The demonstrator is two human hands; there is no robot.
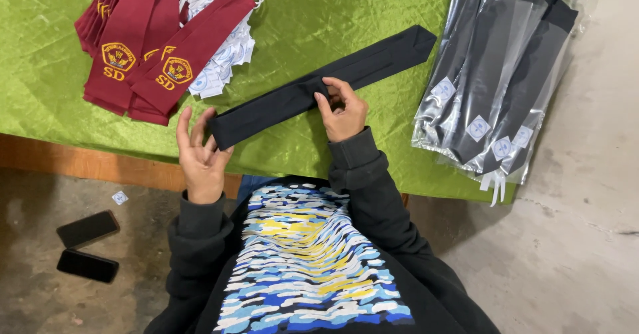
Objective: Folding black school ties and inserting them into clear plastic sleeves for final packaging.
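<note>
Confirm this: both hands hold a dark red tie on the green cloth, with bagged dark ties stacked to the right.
Not quite. The tie held by the left hand and right hand is black, not dark red; the dark red ties lie untouched at upper left. The green cloth and bagged dark ties are as stated, per the head view.
</note>
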